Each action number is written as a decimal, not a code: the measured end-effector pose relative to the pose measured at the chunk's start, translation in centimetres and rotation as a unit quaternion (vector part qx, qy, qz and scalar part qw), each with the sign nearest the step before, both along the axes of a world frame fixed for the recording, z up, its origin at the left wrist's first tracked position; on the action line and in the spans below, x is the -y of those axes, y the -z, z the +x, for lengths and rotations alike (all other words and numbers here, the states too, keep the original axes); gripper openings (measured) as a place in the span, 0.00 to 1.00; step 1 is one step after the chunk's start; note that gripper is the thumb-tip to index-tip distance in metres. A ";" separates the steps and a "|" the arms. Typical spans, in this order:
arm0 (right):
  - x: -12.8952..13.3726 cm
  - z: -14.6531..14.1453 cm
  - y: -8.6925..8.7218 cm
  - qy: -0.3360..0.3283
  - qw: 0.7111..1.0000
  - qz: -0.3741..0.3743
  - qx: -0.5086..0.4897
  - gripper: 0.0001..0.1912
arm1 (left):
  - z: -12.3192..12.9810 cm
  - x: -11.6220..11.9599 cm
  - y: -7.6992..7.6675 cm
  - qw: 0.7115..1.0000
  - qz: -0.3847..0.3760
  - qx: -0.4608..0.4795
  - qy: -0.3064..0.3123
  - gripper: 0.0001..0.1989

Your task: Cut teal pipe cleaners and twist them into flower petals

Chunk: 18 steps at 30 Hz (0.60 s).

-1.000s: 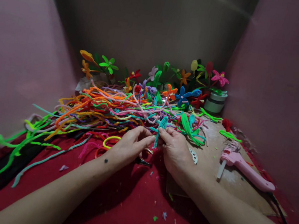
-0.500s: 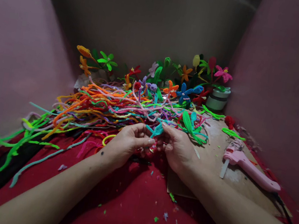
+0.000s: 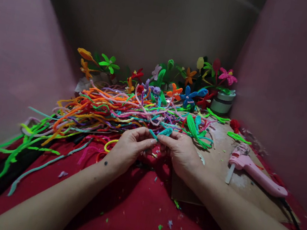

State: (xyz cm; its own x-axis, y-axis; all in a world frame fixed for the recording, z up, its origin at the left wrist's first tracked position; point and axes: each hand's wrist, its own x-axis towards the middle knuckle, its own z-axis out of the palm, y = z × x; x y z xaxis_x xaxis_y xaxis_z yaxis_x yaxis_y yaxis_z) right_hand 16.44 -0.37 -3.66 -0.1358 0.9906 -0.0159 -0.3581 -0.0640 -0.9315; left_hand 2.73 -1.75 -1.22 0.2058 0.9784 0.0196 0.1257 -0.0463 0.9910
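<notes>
Teal fuzzy pipe cleaner forms the workpiece (image 3: 165,132), found between the person's two hands, just above the near edge of the heap and left of the board. The left hand (image 3: 131,144) has thumb and forefinger closed in a pinch at the workpiece's left end; the other fingers curl beneath and are partly hidden. The right hand (image 3: 183,151) pinches the looped part with thumb and forefinger, no gap showing between them. Fingertips of both hands are close together; whether they touch cannot be determined.

Beyond the hands lies a heap of pipe cleaners (image 3: 104,108) in orange, pink, yellow, purple and other colours. A green looped piece (image 3: 192,126) rests just past the right hand. On the brown board (image 3: 262,202) lies a pink glue gun (image 3: 255,174), a pale stick protruding from it and a dark cord trailing. Finished-looking flowers, including a blue flower (image 3: 186,97), stand at the rear beside a pale pot (image 3: 222,102). Small scraps are scattered on the red cloth (image 3: 124,216).
</notes>
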 end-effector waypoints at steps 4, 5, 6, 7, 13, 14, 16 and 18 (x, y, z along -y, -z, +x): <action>0.1 0.0 -0.3 0.017 0.999 0.015 0.027 0.07 | 0.1 0.1 0.0 1.000 0.000 -0.021 -0.012 0.08; 0.2 0.1 -0.3 0.016 0.999 0.021 0.024 0.07 | 0.0 0.1 0.1 1.000 -0.002 -0.024 -0.012 0.09; 0.2 0.1 -0.3 0.012 0.999 0.024 0.018 0.06 | 0.0 0.1 0.1 1.000 -0.005 -0.026 -0.011 0.10; 0.1 0.0 -0.2 0.009 1.000 0.025 0.010 0.06 | 0.0 0.0 0.2 1.000 -0.008 -0.024 -0.008 0.10; 0.1 -0.1 -0.1 0.001 0.999 0.040 -0.019 0.07 | -0.2 -0.3 0.5 0.999 -0.035 0.017 -0.002 0.09; 0.1 0.0 -0.1 0.000 0.999 0.042 -0.019 0.07 | -0.2 -0.3 0.5 0.999 -0.041 0.023 0.006 0.09; 0.2 0.0 -0.3 0.003 0.999 0.043 -0.005 0.07 | -0.1 -0.1 0.5 0.998 -0.049 0.030 0.021 0.10; 0.3 0.1 -0.5 0.009 0.998 0.056 0.035 0.07 | 0.1 0.1 0.3 0.999 -0.048 0.019 0.018 0.11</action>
State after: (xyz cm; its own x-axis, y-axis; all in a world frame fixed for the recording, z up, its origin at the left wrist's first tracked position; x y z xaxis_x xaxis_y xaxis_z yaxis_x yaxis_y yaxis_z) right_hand 16.52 -0.71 -3.14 -0.1197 0.9891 0.0861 -0.2922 0.0478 -0.9552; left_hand 2.85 -1.85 -1.57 0.2415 0.9682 -0.0646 0.0869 0.0447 0.9952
